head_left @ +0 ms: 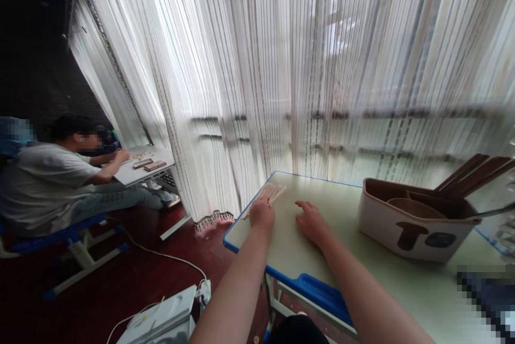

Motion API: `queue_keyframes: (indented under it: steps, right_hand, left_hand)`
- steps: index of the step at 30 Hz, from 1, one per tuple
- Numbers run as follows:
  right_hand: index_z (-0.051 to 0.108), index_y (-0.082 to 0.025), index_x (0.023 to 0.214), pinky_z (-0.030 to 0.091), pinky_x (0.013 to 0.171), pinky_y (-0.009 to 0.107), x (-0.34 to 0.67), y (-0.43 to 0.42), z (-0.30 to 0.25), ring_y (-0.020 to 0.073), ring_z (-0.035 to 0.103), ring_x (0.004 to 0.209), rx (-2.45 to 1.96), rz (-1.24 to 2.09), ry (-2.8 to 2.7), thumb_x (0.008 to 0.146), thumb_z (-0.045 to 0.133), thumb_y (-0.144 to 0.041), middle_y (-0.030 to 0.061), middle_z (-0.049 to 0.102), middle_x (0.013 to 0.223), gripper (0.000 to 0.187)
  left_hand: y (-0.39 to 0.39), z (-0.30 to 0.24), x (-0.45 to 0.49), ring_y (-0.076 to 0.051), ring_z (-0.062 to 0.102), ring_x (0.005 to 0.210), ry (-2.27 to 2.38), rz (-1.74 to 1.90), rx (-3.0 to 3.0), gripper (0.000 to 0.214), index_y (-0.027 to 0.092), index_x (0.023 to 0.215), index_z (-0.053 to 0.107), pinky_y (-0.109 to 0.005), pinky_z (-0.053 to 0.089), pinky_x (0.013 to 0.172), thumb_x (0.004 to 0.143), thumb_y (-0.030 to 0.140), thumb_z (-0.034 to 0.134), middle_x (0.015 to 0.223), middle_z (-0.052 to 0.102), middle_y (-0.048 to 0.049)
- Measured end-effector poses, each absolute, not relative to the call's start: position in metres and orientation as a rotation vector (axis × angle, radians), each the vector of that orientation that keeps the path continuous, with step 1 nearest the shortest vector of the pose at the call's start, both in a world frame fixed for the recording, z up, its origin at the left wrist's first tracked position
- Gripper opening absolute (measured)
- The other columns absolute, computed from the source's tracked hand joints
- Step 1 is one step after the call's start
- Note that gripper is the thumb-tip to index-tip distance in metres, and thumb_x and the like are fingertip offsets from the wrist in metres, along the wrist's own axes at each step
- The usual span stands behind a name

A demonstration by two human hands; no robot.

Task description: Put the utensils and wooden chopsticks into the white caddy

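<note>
My left hand is at the left end of the pale table, its fingers curled over a loose bundle of thin, light wooden sticks. The far ends of the sticks fan out past my fingers, and some show along my hand's left side; whether they are chopsticks I cannot tell. My right hand is just right of the bundle, over the tabletop, with fingers apart and nothing in them.
A white and brown divided container with brown utensils stands at the right. Blue edging and a blue tray groove run along the near side. Sheer curtains hang behind. Left, another person sits at a separate table.
</note>
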State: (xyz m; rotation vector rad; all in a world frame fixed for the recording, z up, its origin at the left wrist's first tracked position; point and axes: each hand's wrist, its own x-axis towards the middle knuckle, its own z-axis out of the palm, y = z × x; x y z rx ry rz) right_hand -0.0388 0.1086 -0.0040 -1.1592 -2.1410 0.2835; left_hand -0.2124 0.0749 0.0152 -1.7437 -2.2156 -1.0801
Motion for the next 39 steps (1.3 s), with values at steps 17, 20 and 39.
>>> queue_keyframes:
  steps: [17, 20, 39]
  right_hand:
    - [0.049, -0.015, 0.105, 0.052, 0.064, 0.030, -0.030, 0.115, 0.012, 0.0173, 0.063, 0.073, -0.984, 1.046, -0.992, 0.073, 0.052, -0.041, 0.0067, 0.064, 0.085, 0.041]
    - [0.049, -0.018, 0.095, 0.052, 0.057, 0.027, -0.030, 0.115, 0.012, 0.0155, 0.063, 0.067, -0.964, 1.103, -0.895, 0.070, 0.055, -0.038, 0.0037, 0.064, 0.079, 0.032]
    - [0.058, -0.016, 0.101, 0.053, 0.068, 0.029, -0.034, 0.101, 0.020, 0.0137, 0.062, 0.070, -0.760, 1.087, -1.044, 0.076, 0.054, -0.043, 0.0038, 0.064, 0.080, 0.037]
  left_hand:
    - [0.067, 0.016, -0.192, -0.010, 0.057, 0.069, -1.961, -1.513, -2.343, 0.019, 0.015, 0.091, 0.067, -0.024, 0.049, 0.065, 0.076, 0.021, 0.056, 0.085, 0.066, -0.0037]
    - [0.063, 0.020, -0.189, -0.010, 0.055, 0.067, -1.951, -1.430, -2.446, 0.019, 0.017, 0.091, 0.069, -0.024, 0.048, 0.066, 0.075, 0.022, 0.059, 0.084, 0.067, -0.0024]
    - [0.073, 0.011, -0.197, -0.016, 0.060, 0.088, -2.020, -1.255, -2.296, 0.019, 0.017, 0.090, 0.069, -0.031, 0.047, 0.083, 0.075, 0.017, 0.057, 0.091, 0.068, -0.0045]
